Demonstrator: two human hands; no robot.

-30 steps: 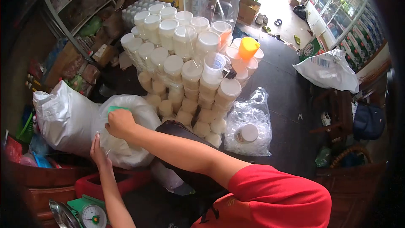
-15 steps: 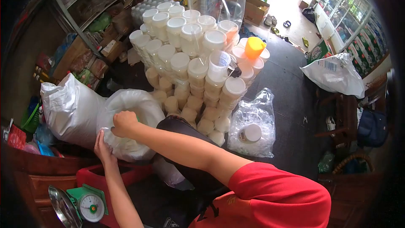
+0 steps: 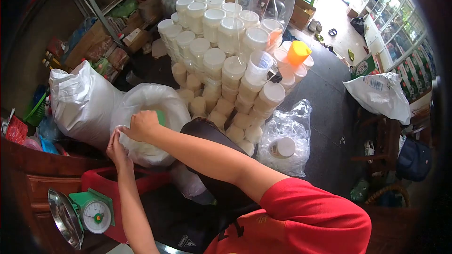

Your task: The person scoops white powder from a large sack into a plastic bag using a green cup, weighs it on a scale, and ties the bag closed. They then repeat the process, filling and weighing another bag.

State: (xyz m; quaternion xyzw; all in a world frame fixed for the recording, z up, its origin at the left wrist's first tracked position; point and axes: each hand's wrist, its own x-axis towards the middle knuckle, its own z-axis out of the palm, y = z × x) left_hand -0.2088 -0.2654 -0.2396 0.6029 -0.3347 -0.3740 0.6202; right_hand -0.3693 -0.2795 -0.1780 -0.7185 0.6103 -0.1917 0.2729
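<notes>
An open white sack (image 3: 172, 99) stands before me with its rim rolled outward, and pale contents show inside. My left hand (image 3: 117, 150) pinches the sack's near-left edge between thumb and fingers. Right beside it my right hand (image 3: 142, 124) is closed over the same edge, its fingers curled; the fingertips are partly hidden. Just behind my right hand, a green object (image 3: 161, 117) shows inside the sack. A full white sack (image 3: 82, 103) leans against the open one on the left.
Stacked lidded tubs (image 3: 214, 59) rise beyond the sack, with an orange cup (image 3: 298, 52) on top. A clear plastic bag (image 3: 301, 131) bears one jar (image 3: 283, 147). At lower left are a red container (image 3: 101, 183) and a green scale (image 3: 96, 214).
My right hand has come down to the sack's rim, next to my left hand. My left hand now pinches the edge with bent fingers. The view has shifted slightly.
</notes>
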